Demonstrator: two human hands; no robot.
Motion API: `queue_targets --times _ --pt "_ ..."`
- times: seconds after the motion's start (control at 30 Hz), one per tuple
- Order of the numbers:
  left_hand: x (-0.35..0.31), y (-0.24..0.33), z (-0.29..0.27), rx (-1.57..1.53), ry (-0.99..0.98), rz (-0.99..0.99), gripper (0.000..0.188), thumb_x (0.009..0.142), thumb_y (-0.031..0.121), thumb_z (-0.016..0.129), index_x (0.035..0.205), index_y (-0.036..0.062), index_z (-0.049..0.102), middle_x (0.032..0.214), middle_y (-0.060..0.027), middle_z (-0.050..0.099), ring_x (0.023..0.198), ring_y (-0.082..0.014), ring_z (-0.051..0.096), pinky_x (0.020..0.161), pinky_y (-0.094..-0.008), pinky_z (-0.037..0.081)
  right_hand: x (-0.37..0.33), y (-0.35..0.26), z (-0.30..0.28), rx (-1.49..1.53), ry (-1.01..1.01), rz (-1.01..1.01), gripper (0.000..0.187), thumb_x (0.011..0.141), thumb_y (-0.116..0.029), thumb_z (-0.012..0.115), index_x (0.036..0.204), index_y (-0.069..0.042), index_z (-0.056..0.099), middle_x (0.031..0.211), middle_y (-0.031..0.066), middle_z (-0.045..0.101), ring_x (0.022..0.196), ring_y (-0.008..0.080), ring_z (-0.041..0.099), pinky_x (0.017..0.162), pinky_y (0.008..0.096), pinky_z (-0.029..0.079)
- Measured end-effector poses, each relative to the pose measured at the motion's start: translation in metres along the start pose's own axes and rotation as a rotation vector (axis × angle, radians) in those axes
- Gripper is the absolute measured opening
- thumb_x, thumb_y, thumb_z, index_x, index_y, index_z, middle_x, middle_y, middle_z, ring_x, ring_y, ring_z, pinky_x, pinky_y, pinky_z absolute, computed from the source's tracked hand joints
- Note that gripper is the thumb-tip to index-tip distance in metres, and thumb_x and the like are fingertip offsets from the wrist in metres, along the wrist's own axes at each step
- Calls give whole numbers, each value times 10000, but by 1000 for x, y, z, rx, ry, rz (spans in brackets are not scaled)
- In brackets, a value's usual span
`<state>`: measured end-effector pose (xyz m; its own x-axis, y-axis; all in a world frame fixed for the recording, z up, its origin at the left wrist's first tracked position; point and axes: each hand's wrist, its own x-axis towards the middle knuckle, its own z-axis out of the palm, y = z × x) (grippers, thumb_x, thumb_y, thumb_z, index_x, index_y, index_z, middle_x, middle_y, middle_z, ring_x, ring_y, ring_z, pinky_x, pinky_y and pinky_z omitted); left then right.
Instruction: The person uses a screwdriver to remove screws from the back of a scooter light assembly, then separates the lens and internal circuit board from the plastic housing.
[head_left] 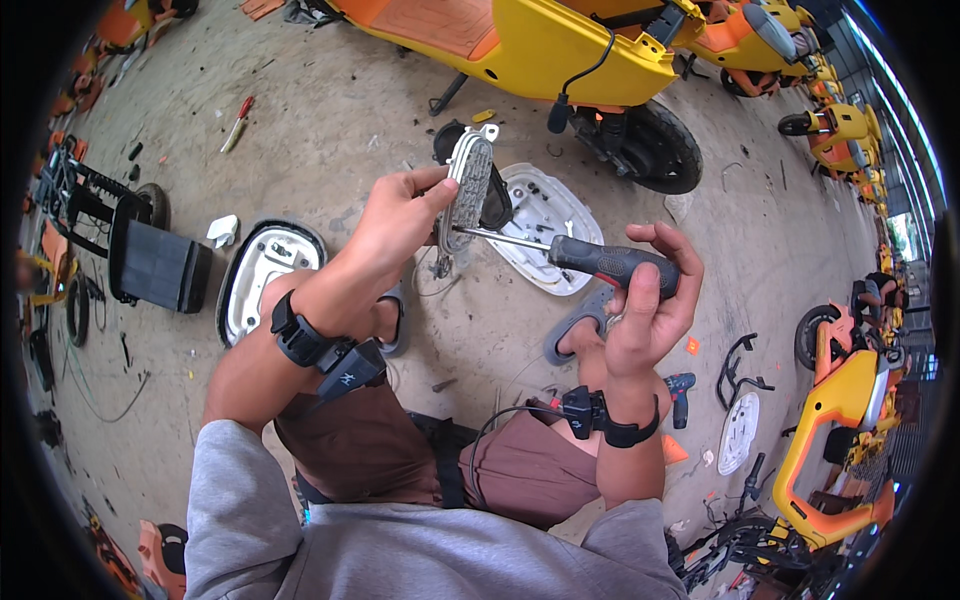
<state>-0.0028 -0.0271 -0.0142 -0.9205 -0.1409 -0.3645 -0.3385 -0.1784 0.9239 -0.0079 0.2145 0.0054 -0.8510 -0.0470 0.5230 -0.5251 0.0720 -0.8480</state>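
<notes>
My left hand (405, 210) pinches an oval scooter part (472, 185) with a white rim and a grey, rough-patterned face, held upright on its edge. My right hand (650, 310) grips a screwdriver (612, 262) by its black and red handle. Its metal shaft points left, and the tip meets the lower edge of the oval part; whether it sits in a screw I cannot tell. Behind the part shows a black round piece (497, 200), partly hidden. On the floor beyond lies a white oval shell (575, 225) with small screws and metal bits in it.
A yellow and orange scooter (560, 50) stands ahead, its rear wheel (650, 150) near the shell. Another white shell with a dark rim (245, 315) lies by my left knee. A red-handled screwdriver (237, 125), a black box (160, 265) and a power drill (681, 398) are on the floor.
</notes>
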Motion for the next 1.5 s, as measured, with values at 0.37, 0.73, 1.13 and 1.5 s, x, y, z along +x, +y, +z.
queue_targets --times 0.37,0.73,1.13,1.5 --pt "1 -1 0 -23 -4 23 350 999 188 499 1253 -45 554 1013 -76 660 856 -135 641 728 -323 539 1 -4 -1 -3 -30 21 480 819 -87 598 1264 32 466 1217 167 540 882 118 547 801 253 454" --pt "1 -1 0 2 5 16 370 1000 187 495 1276 -57 531 1030 -87 656 882 -139 639 722 -319 545 1 2 -5 -36 -60 -90 479 816 -114 593 1260 31 486 1226 187 526 1047 194 546 856 291 458" --pt "0 -1 1 17 11 7 345 997 191 501 1254 -30 565 1006 -74 666 834 -132 647 703 -303 536 -1 -2 -1 -104 -16 -36 553 810 -156 558 1305 60 438 1256 202 491 1123 259 522 938 340 427" --pt "2 -3 0 10 5 13 345 1002 182 489 1254 -45 555 1008 -81 664 846 -136 648 711 -309 548 1 4 0 -136 -24 -160 552 846 -161 537 1333 58 397 1281 224 483 1027 220 529 923 323 426"
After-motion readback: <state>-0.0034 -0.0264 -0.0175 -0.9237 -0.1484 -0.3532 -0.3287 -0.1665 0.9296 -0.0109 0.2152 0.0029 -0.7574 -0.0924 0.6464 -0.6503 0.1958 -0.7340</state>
